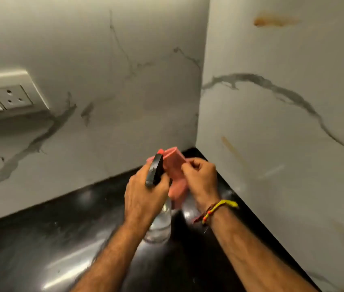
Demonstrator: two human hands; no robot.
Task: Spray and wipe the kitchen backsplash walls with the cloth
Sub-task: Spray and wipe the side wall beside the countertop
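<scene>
My left hand [145, 192] grips the neck of a clear spray bottle [161, 224] with a black trigger head and a red nozzle, held above the black countertop [61, 239]. My right hand [200, 178] pinches a pink cloth [174, 165] right beside the bottle's head. Both hands are in front of the corner where two white marble backsplash walls meet. The right wall [282, 123] has a brown smear [276, 21] near the top and a fainter streak [234, 152] lower down. The left wall [114, 91] shows only grey veins.
A white power socket strip [10, 95] is mounted on the left wall at the far left. The glossy black countertop runs into the corner [194, 150] and narrows along the right wall.
</scene>
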